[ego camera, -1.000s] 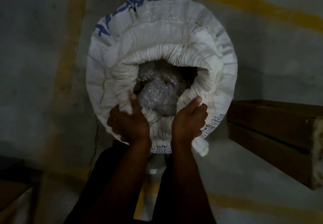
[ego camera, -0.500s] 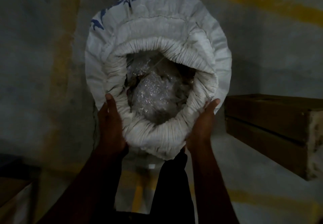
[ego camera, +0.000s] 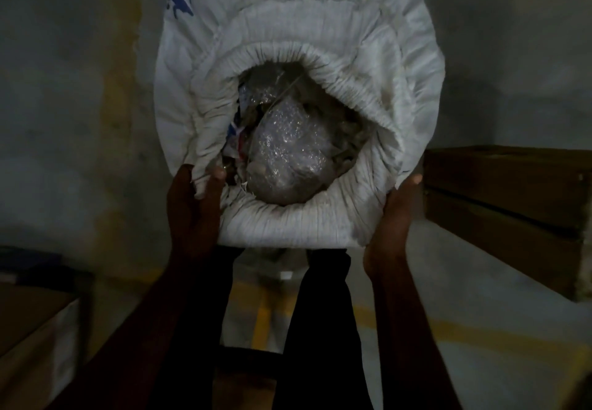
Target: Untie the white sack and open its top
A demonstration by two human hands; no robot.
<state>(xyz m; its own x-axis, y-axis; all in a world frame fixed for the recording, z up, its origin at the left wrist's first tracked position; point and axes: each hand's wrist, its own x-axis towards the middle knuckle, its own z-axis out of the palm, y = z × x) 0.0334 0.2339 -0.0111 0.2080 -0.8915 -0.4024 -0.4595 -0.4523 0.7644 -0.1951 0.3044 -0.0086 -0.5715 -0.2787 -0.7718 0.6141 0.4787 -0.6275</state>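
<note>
The white sack (ego camera: 298, 95) stands on the floor (ego camera: 496, 329) between the person's arms, its rolled mouth wider than half a second ago, showing more of the clear plastic bundle (ego camera: 288, 156) inside. The left hand (ego camera: 195, 214) now pinches the near-left rim, thumb inside. The right hand (ego camera: 392, 220), fingers spread, cups the near-right rim from outside

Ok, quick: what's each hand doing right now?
Left hand: closed on the white sack's rolled rim, thumb inside.
Right hand: open, palm against the rim's outside.
</note>
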